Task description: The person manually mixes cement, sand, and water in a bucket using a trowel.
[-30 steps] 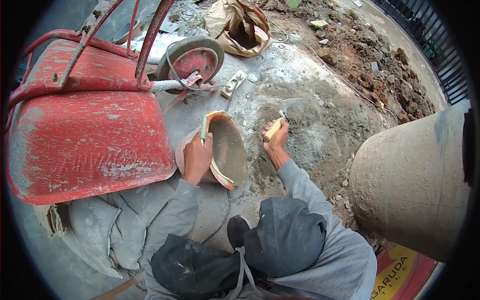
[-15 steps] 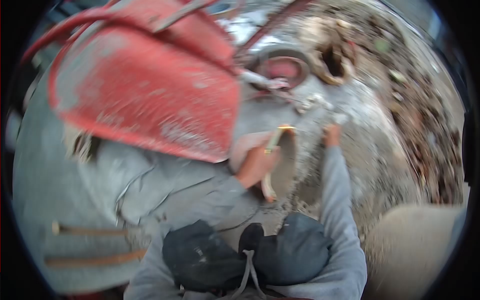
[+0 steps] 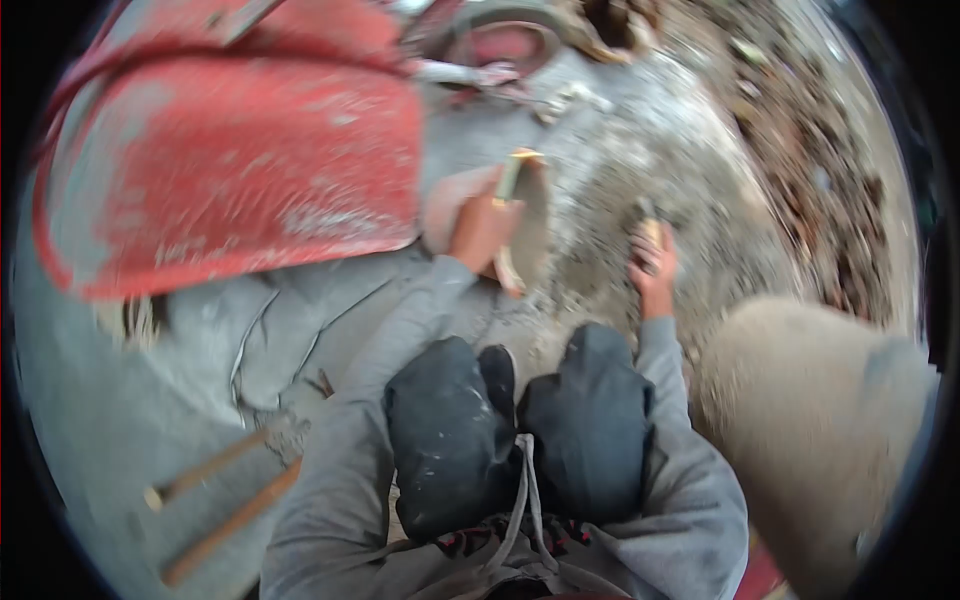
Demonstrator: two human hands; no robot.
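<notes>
My left hand grips the rim of a tilted round bucket, whose open mouth faces right and whose inside is coated grey. In my right hand, closed around it, is a small tool with a pale handle; its dark far end is blurred. That hand is over a patch of grey sandy mix on the ground, to the right of the bucket and apart from it.
A red wheelbarrow lies at the upper left. Two wooden handles rest at the lower left. A large rounded, dusty surface stands at the lower right. Rubble runs along the right, with a round tub at the top.
The view has shifted, so the wheelbarrow and bucket appear higher and further left. My right hand is drawn nearer my body, and the tool in it now shows. My left hand still holds the bucket.
</notes>
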